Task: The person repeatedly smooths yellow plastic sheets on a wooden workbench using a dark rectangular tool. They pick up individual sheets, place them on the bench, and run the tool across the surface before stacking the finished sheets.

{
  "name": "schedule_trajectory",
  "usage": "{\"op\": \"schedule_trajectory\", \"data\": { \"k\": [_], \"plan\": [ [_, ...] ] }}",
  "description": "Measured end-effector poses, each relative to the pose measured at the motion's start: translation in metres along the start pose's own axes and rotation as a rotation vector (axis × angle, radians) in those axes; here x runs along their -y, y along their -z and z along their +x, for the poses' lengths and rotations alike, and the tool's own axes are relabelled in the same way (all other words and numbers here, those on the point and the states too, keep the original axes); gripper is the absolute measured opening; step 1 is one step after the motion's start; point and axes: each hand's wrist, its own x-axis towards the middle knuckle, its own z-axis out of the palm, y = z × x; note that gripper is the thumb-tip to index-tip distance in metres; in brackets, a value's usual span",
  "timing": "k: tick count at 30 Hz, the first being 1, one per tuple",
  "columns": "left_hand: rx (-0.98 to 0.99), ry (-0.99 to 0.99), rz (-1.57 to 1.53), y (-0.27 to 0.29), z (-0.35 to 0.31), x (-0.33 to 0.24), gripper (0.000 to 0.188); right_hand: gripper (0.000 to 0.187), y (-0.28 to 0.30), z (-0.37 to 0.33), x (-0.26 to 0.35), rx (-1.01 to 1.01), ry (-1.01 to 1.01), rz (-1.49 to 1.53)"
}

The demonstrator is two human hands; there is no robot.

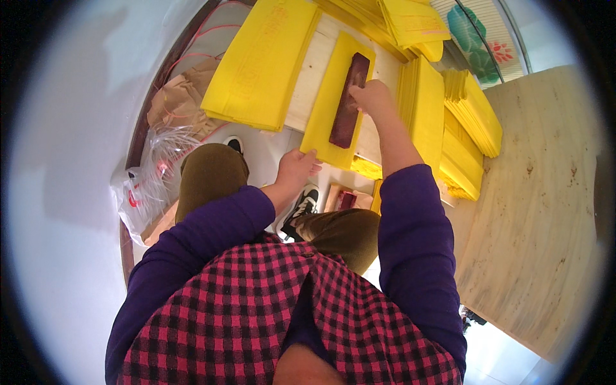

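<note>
A long, dark red stamp block (343,122) lies flat along a narrow pile of yellow paper sheets (321,119). My right hand (373,98) is closed on the middle of the block, its fingertips gripping the raised part. At the pile's near left corner my left hand (298,170) pinches the edge of the yellow paper; how many sheets it grips cannot be made out. To the left of the pile is a larger stack of yellow sheets (263,61) with faint reddish printing on top. The underside of the block is hidden.
More yellow paper stacks (420,109) stand to the right on the pale wooden table (308,77). A plywood board (532,212) fills the right side. Below my hands sits a box with a dark red pad (346,201). Plastic bags (157,173) and brown paper (183,96) lie at left.
</note>
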Motion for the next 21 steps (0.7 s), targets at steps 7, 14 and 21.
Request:
{"op": "schedule_trajectory", "data": {
  "k": [7,14,21],
  "plan": [
    [0.022,0.006,-0.038,0.0,-0.002,-0.006,0.022,0.041,-0.027,0.008,-0.007,-0.188,0.064,0.03],
    [0.066,-0.044,0.0,0.002,0.004,-0.019,0.021,0.04,-0.033,0.0,-0.008,-0.29,0.078,0.025],
    [0.044,-0.013,-0.006,0.005,0.003,-0.02,0.02,0.038,-0.007,-0.035,-0.028,-0.216,0.087,0.533]
  ]
}}
